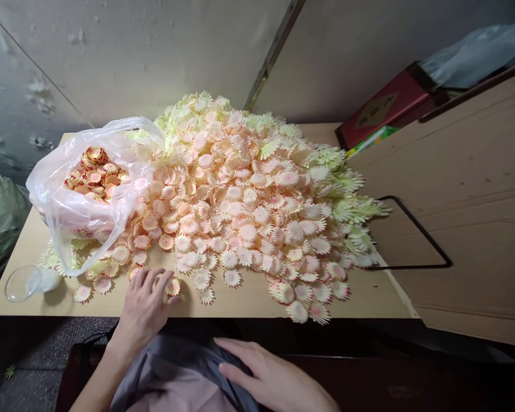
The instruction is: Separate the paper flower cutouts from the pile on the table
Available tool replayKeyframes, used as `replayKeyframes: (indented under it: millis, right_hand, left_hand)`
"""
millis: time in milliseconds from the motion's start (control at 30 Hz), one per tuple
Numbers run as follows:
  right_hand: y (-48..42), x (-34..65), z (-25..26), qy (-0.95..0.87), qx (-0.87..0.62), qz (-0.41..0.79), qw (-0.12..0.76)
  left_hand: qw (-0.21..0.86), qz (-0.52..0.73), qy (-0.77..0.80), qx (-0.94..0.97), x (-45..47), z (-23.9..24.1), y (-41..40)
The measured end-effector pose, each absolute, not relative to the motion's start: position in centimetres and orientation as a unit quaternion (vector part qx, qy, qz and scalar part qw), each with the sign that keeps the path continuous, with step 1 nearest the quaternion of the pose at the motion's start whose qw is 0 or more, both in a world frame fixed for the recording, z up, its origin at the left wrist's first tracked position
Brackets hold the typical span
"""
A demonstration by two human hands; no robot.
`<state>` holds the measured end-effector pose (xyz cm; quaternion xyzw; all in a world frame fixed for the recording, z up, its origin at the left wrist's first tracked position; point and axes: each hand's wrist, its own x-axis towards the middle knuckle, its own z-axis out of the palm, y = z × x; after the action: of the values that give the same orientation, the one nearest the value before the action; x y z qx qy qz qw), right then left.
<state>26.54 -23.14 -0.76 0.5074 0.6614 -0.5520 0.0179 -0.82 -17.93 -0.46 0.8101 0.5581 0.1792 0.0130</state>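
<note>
Left hand [145, 303] is on the table [249, 300] at its near edge, palm down, fingers spread, holding nothing. Fingertips rest on or right beside a loose paper flower [173, 286] at the front fringe of the big flower pile [240, 200]; can't tell for sure whether they touch.

Key relation: the pile lies directly ahead of the left hand and fans away to the right, with the stray flowers just past its fingertips. The flowers are round flat discs, so no long axis to speak of.

Right hand [268, 375] is off the table, lower, resting flat and relaxed on grey cloth [184, 366] at the lap, fingers together, gripping nothing. It is well apart from the pile, so the left hand is clearly nearer.

Plastic bag [86, 189] of darker flowers sits ahead-left of the left hand, mouth open. Clear cup [23, 282] lies on its side at the far left table edge.
</note>
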Motion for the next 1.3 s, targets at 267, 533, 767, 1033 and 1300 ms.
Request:
replayKeyframes:
  millis: [267, 533, 767, 1033, 1300]
  right_hand:
    - [-18.5, 26.6, 5.0, 0.748, 0.518, -0.389, -0.144]
    - [-11.0, 21.5, 4.6, 0.778, 0.369, -0.277, -0.426]
    - [-2.6, 18.3, 3.7, 0.790, 0.263, -0.252, -0.494]
    - [2.2, 17.8, 0.7, 0.530, 0.322, -0.482, -0.619]
    - [2.0, 17.8, 0.0, 0.476, 0.292, -0.540, -0.629]
  left_hand:
    - [0.086, 0.358, 0.576, 0.730, -1.3, 0.5, -17.8]
    - [0.444, 0.549, 0.467, 0.532, 0.0, 4.0, -13.3]
    - [0.512, 0.557, 0.422, 0.499, 1.8, 4.7, -6.1]
    - [0.451, 0.547, 0.400, 0.581, 1.9, 3.2, 0.2]
    - [0.337, 0.610, 0.384, 0.606, 2.5, 0.4, -0.1]
